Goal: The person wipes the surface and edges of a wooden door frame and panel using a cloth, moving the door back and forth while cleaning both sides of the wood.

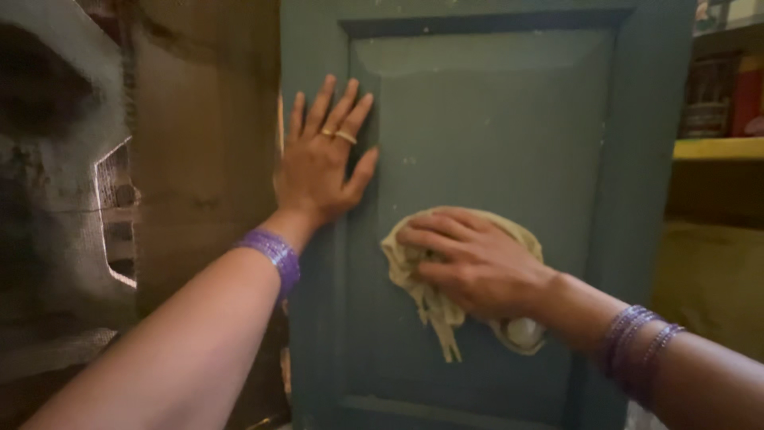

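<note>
A dark green panelled door (493, 119) fills the middle of the view. My left hand (322, 155) lies flat on its left frame, fingers spread, with two gold rings and purple bangles at the wrist. My right hand (473, 259) presses a crumpled pale beige cloth (426, 299) against the door's inner panel. Frayed ends of the cloth hang below my fingers. Purple bangles circle my right wrist too.
A brown wooden surface (203, 159) stands left of the door, beside a rough grey wall (56, 199) with an opening. At the right, a yellow shelf (716, 149) holds dark and red containers.
</note>
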